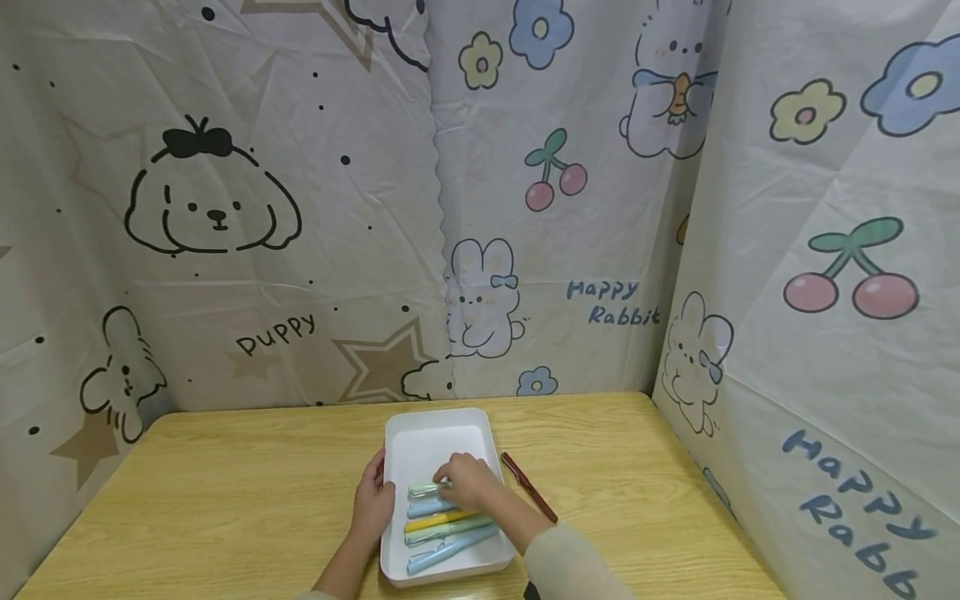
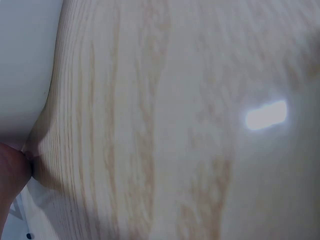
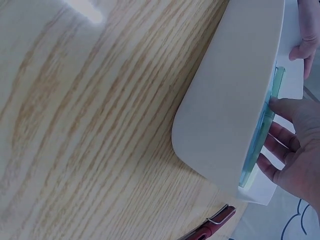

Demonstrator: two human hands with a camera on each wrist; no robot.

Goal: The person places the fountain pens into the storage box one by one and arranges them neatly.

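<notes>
A white tray (image 1: 438, 422) stands on the table with several pens lying across its front half. My left hand (image 1: 372, 504) holds the tray's left side, thumb at the rim; its fingers are partly hidden. With thumb and fingers, my right hand (image 3: 300, 145) pinches a light green pen (image 3: 259, 150) inside the tray, at the far end of the row. Nearer to me lie a light blue pen (image 1: 429, 507), a yellow pen (image 1: 435, 522), another green pen (image 1: 442, 532) and a second blue pen (image 1: 450, 551), slightly slanted.
On the wooden table (image 1: 247, 492), just right of the tray, lies a dark red pen (image 1: 529, 487) with a metal clip. Printed curtains (image 1: 360, 208) hang behind the table and along both sides. A small dark object (image 1: 531, 592) shows at the bottom edge, beside the right sleeve.
</notes>
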